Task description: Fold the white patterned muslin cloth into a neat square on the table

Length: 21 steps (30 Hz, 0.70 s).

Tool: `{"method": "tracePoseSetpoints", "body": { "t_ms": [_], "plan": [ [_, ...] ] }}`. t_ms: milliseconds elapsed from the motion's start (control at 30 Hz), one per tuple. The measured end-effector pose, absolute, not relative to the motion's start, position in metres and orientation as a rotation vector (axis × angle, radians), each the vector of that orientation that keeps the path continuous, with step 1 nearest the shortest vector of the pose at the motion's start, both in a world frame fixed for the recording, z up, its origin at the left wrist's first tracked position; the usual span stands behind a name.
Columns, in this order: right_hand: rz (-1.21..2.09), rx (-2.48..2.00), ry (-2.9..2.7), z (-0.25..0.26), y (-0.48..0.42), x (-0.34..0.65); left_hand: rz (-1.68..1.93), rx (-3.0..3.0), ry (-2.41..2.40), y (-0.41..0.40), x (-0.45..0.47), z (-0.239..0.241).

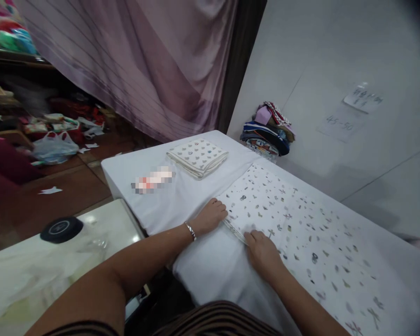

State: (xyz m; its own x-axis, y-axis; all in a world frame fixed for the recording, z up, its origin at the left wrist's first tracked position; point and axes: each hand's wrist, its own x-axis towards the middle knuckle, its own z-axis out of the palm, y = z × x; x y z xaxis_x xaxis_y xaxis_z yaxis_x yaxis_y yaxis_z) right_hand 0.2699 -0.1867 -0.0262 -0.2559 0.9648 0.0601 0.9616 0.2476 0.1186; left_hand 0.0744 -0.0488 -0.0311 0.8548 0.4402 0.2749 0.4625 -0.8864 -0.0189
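Observation:
A white cloth (301, 233) with a small leaf-and-insect print lies in a long folded strip on the white-covered table (150, 214). At its near left corner my left hand (212, 216), with a bracelet at the wrist, has its fingers closed on the layered edge. Farther along that same edge, to the right, my right hand (264, 254) pinches the cloth between curled fingers. A second printed cloth (198, 156), folded into a neat square, sits farther back on the table. Left of it lies a small pixelated item (154, 180) that I cannot make out.
A glossy pale table (105, 219) at the left bears a round black object (61, 229) and clear plastic. Behind hangs a purple curtain (154, 60). Piled fabrics (268, 128) stand by the white wall (322, 93). Plastic bags (59, 147) and scraps lie on the floor.

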Motion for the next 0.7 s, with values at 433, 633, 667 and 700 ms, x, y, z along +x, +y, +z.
{"method": "tracePoseSetpoints", "body": {
  "t_ms": [433,633,667,700],
  "plan": [
    [0.010,1.925,2.456,-0.024,-0.157,0.236,-0.633,-3.013,-1.008,-0.038,0.059,-0.036],
    [0.097,1.958,2.478,-0.026,-0.133,0.215,-0.802,-2.992,-1.211,-0.035,0.055,-0.037],
    [0.086,1.959,2.480,-0.028,-0.129,0.211,-0.837,-2.985,-1.230,-0.035,0.054,-0.038],
    [0.072,1.959,2.483,-0.029,-0.125,0.207,-0.866,-2.978,-1.258,-0.035,0.053,-0.040]
  ]
}}
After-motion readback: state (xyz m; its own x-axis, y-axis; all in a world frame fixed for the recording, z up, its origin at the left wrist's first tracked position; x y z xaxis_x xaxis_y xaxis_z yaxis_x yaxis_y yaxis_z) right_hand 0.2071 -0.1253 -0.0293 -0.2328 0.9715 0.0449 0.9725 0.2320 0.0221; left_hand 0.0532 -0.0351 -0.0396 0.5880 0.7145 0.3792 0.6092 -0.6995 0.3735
